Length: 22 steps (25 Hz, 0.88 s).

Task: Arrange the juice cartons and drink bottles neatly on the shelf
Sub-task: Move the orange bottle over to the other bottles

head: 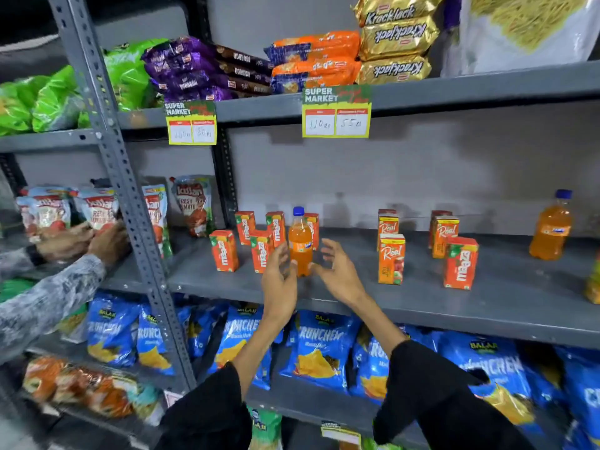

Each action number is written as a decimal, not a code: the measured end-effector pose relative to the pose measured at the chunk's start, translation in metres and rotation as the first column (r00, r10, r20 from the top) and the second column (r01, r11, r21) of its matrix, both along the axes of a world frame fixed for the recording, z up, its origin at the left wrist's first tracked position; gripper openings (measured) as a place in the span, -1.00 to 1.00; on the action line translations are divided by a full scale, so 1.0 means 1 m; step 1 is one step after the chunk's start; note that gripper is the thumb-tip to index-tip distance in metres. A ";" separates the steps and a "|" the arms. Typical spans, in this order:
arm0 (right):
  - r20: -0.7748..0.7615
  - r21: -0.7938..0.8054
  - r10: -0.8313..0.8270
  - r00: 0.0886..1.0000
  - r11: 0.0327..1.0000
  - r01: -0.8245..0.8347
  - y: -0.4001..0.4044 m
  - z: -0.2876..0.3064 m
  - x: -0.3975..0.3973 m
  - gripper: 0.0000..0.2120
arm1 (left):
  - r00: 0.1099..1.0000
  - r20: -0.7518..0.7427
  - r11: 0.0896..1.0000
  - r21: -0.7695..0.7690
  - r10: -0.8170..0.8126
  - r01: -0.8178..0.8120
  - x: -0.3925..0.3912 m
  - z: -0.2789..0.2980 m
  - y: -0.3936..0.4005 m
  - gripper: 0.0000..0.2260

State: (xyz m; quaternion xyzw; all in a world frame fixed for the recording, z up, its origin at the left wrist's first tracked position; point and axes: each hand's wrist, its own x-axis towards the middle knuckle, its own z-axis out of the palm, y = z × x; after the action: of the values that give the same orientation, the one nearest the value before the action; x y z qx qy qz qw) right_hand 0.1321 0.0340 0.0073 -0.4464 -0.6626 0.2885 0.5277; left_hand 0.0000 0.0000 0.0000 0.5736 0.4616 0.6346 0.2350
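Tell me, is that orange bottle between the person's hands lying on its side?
No, the orange bottle stands upright on the shelf, blue cap on top, between the open left hand and right hand.

I read "Maaza" on the small orange-red juice cartons [224,251], "Real" on the taller orange cartons [391,258]. Gold biscuit packs [394,35] say "Krackjack". Blue snack bags [319,345] say "Balaji Crunchem". Red-white sauce pouches [191,203] say "Fresh Tomato". Yellow-edged price tag [336,112] says "Super Market", 110 and 55 handwritten. The second tag [191,123] has the same header, its numbers unclear.
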 end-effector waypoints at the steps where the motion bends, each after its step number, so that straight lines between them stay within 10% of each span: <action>1: -0.024 -0.044 0.032 0.999 0.999 -0.033 0.006 0.002 -0.007 -0.49 | 0.999 0.030 0.998 -0.043 -0.038 0.039 -0.002 0.002 0.008 -0.60; 22: -0.080 -0.035 0.027 0.996 0.999 -0.030 -0.056 -0.002 0.072 -0.57 | 0.974 0.081 0.975 -0.058 -0.210 0.215 0.064 -0.001 -0.028 -0.65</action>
State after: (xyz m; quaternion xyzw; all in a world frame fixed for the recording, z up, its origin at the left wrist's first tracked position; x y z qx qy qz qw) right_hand 0.2036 -0.0222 0.0054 -0.4347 -0.6419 0.3256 0.5413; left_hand 0.0644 -0.0278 -0.0009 0.5874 0.4093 0.6110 0.3377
